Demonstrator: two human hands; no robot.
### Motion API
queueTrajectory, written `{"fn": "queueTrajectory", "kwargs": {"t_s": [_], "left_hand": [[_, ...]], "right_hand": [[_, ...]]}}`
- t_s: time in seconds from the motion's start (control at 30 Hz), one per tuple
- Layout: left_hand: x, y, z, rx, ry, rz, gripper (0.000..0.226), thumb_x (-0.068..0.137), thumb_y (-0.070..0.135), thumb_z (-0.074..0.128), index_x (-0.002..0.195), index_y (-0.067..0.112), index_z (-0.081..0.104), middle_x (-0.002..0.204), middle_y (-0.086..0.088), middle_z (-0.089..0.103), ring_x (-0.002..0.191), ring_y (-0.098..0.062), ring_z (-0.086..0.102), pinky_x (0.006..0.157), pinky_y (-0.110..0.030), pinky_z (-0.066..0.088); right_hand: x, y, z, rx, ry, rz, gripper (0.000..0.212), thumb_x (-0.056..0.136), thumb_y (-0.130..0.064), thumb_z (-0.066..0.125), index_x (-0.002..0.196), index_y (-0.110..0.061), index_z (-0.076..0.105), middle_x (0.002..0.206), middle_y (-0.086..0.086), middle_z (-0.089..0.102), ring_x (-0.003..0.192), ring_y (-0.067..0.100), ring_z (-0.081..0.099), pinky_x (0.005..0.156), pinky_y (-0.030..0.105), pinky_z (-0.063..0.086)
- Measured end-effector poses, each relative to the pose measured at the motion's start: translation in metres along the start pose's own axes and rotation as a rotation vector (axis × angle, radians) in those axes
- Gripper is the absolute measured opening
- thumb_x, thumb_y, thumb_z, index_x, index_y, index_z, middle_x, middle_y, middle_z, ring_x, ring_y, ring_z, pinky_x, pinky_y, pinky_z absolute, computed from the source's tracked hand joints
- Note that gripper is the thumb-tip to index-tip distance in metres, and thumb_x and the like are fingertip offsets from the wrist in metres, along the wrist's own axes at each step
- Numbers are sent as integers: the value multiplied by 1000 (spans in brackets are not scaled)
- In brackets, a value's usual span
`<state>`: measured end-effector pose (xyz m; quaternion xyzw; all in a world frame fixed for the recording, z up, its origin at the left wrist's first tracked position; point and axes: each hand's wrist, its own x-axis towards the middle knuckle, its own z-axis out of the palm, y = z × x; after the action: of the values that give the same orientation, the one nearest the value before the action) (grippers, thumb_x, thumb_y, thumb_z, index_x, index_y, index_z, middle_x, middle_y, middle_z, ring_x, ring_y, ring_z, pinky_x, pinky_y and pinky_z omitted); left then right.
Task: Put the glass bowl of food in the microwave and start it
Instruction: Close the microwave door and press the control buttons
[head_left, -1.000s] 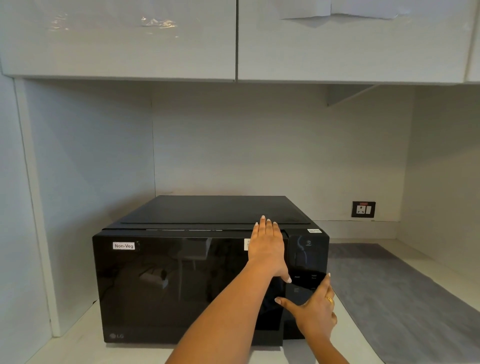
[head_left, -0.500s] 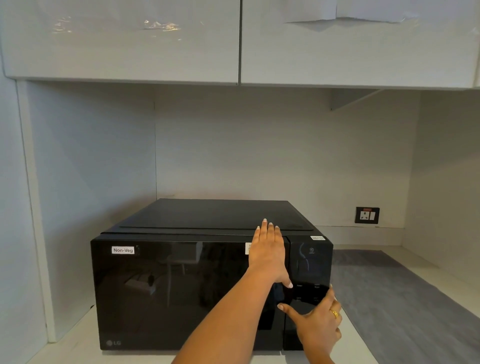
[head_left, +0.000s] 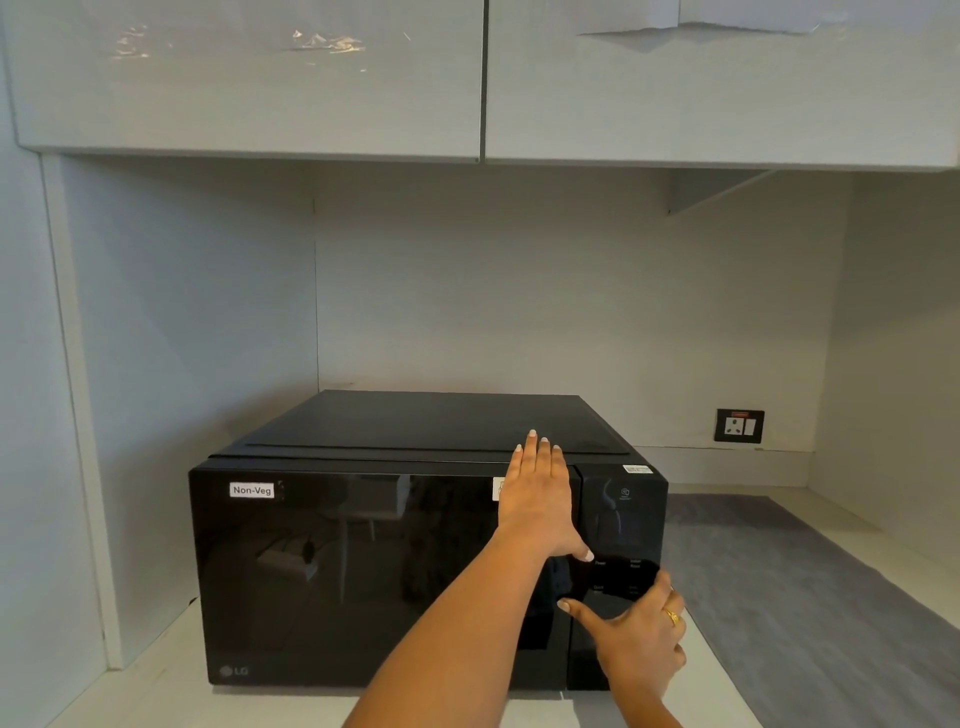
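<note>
A black microwave (head_left: 363, 571) with a "Non-Veg" label stands on the counter with its dark glass door closed. The glass bowl is not visible through the door. My left hand (head_left: 540, 499) lies flat against the door's upper right corner, fingers pointing up and reaching its top edge. My right hand (head_left: 641, 631) is at the control panel (head_left: 623, 519) on the right. Its thumb is stretched to the left and a fingertip touches the lower buttons. Neither hand holds anything.
White wall cabinets (head_left: 467, 78) hang above. A grey mat (head_left: 805, 597) covers the white counter (head_left: 130, 696) to the right of the microwave. A wall socket (head_left: 739, 426) sits at the back right. A side wall stands close on the left.
My right hand has slid a little lower on the control panel. My left hand stays pressed flat on the door. The view has shifted slightly.
</note>
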<state>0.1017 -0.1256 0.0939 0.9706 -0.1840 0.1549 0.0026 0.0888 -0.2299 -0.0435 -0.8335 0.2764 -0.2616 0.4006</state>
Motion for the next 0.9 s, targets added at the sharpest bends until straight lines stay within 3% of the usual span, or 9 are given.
{"fn": "queueTrajectory", "kwargs": {"t_s": [0.47, 0.7, 0.9], "left_hand": [[0, 0, 0, -43, 13, -9, 112, 77, 62, 61, 152, 4, 2, 161, -13, -7, 148, -28, -15, 120, -40, -5], [-9, 2, -3, -88, -15, -16, 109, 79, 57, 64, 152, 3, 3, 161, -13, -3, 149, -28, -8, 121, -39, -2], [-25, -9, -1, -101, 0, 53, 103, 83, 45, 66, 152, 5, 1, 162, -12, -2, 149, -26, -5, 120, -37, -3]], "right_hand": [[-2, -7, -6, -34, -47, -22, 117, 51, -51, 83, 139, -9, 18, 142, 18, 34, 131, 37, 33, 104, 55, 33], [-3, -7, -11, -68, -88, -48, 116, 56, -50, 80, 141, -7, 13, 146, 18, 29, 134, 36, 30, 105, 54, 33], [-4, -6, -24, -157, -177, -53, 99, 74, -38, 72, 143, -8, 7, 146, 15, 35, 131, 34, 39, 107, 53, 34]]}}
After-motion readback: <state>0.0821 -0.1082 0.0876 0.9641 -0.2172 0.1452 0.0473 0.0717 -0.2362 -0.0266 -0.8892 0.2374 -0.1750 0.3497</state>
